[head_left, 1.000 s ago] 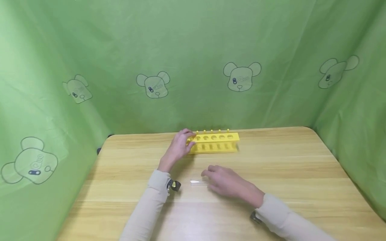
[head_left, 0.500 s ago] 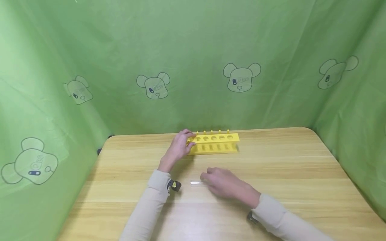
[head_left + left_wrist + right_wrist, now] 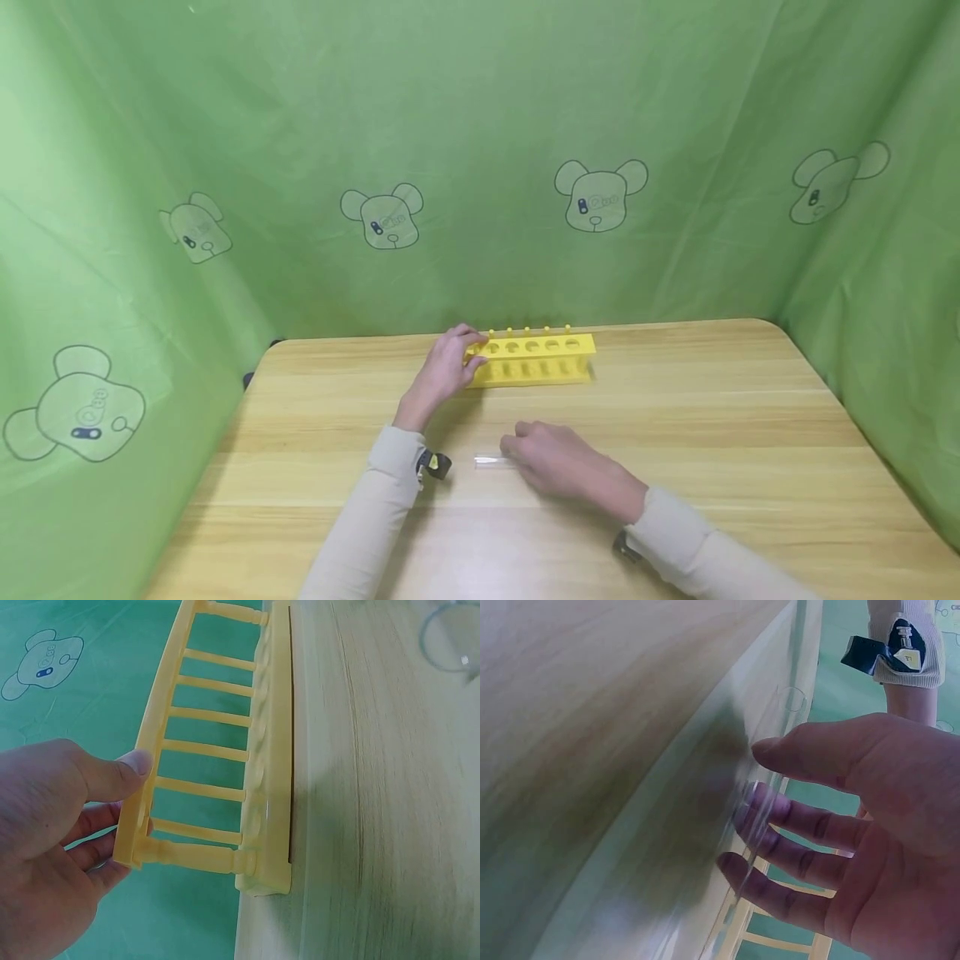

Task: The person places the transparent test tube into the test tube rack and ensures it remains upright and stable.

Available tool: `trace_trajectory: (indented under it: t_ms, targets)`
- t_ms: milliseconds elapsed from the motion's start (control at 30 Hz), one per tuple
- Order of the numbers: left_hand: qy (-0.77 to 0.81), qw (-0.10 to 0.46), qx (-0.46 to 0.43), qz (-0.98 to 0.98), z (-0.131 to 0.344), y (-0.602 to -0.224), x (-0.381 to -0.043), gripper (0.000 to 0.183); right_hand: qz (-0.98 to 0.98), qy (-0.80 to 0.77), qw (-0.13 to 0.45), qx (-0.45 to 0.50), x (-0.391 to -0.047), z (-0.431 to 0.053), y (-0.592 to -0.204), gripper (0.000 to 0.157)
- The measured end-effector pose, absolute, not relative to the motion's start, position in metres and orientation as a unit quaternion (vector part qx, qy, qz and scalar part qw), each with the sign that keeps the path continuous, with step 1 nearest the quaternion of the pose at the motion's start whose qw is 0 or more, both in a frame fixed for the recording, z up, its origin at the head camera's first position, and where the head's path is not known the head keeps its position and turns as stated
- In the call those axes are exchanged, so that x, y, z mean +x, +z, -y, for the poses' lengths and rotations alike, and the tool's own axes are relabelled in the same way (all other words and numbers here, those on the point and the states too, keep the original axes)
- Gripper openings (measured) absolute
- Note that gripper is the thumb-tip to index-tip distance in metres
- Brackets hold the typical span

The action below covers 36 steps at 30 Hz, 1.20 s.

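Observation:
A yellow test tube rack (image 3: 532,360) stands at the back of the table. My left hand (image 3: 444,364) grips its left end; the left wrist view shows the thumb (image 3: 135,763) on one side of the top plate and the fingers around the other. Nearer the front, a clear test tube (image 3: 489,461) lies on its side, its right part hidden under my right hand (image 3: 558,460). In the right wrist view, the thumb (image 3: 780,752) and curled fingers hold the tube between them, close to the tabletop.
The wooden table (image 3: 735,450) carries the rack and tube. Green cloth (image 3: 480,100) with printed bear heads hangs behind it and at both sides. Round holes run along the rack's top, with short pegs behind them.
My right hand has shifted slightly left and its fingers have closed in around the test tube. The left hand keeps its grip on the rack, which stays in place.

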<state>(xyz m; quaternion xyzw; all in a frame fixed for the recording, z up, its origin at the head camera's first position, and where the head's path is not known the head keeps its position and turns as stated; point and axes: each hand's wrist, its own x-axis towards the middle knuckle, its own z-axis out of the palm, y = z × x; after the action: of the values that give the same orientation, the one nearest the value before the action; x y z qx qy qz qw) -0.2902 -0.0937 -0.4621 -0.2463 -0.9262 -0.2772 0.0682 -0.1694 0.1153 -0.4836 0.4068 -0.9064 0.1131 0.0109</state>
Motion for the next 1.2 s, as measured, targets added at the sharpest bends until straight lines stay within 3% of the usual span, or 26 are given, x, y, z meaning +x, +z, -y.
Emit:
trace_trajectory:
  t_ms: [433,1000,1200]
  targets:
    - [-0.285,0.064,-0.246,0.924,0.094,-0.462,-0.291,0.040,0.912,0.116,0.017,0.392,-0.169,-0.123,-0.478,0.011]
    - [-0.296,0.070,-0.248,0.920,0.096,-0.463,-0.293,0.039,0.925,0.152,0.037,0.347,-0.170,-0.140,-0.443,0.038]
    - [-0.294,0.066,-0.248,0.921,0.096,-0.462,-0.293,0.039,0.921,0.199,0.040,0.333,-0.169,-0.148,-0.430,0.040]
